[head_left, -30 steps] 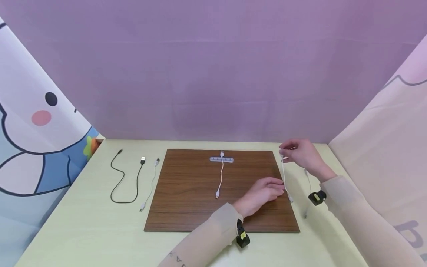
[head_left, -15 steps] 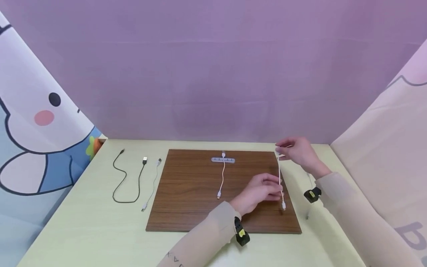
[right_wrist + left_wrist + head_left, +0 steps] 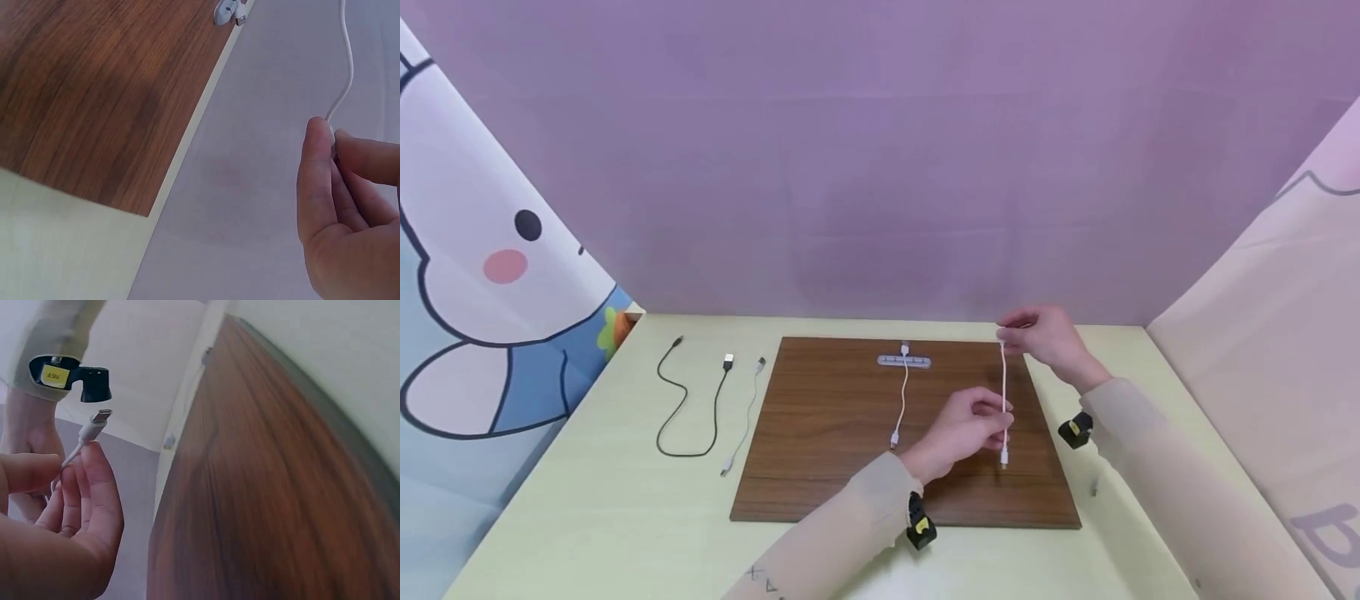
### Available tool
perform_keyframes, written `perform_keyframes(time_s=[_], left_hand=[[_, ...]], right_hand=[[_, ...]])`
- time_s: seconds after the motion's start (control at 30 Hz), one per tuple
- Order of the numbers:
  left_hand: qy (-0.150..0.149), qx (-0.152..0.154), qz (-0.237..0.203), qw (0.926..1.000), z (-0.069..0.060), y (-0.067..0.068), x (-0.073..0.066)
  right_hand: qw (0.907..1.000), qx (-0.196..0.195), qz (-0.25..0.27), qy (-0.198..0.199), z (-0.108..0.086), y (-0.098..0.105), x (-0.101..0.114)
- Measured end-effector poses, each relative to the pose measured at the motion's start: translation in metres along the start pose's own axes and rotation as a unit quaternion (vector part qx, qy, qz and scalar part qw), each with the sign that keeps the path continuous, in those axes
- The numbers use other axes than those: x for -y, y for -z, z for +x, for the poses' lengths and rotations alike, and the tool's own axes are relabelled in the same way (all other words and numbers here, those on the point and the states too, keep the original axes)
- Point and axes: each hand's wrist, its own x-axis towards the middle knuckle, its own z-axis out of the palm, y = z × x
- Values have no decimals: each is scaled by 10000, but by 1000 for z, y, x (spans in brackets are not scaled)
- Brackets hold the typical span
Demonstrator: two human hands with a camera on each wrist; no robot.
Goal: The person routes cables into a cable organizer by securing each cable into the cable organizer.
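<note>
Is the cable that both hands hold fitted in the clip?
No: the held cable runs from the right hand down past the left hand, apart from the clip and to its right.

Cable (image 3: 1003, 379) across gap between hands (image 3: 964, 423) (image 3: 1048, 340)

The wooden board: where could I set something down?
The board is bare between its left edge and the white cable at the clip. Its right side is crowded: the left hand and right hand hold a second cable there.
</note>
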Motion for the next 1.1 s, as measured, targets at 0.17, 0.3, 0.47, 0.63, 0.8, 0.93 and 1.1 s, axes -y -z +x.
perform_keyframes(time_s=[0.17,0.3,0.47,0.63,0.8,0.93,1.1], left_hand=[[-98,-219,576,9981,-5,11,-2],[-151,-353,806,9960,-9,19,-4],[-237,-559,1337,9892,-14,28,-6],[-393,-798,2081,9741,-20,39,-12],[-499,-850,2433,9649,-25,48,-16],[-551,-882,2545,9615,-29,54,-19],[-435,-952,2672,9579,-34,60,-25]], right_hand=[[9999,123,-113,45,3,-8,5],[9991,275,-323,52,7,-13,9],[9973,426,-604,-51,12,-18,14],[9964,467,-700,-44,20,-25,20],[9974,421,-586,-1,29,-35,27],[9977,436,-520,-5,36,-43,31],[9975,442,-539,120,43,-55,35]])
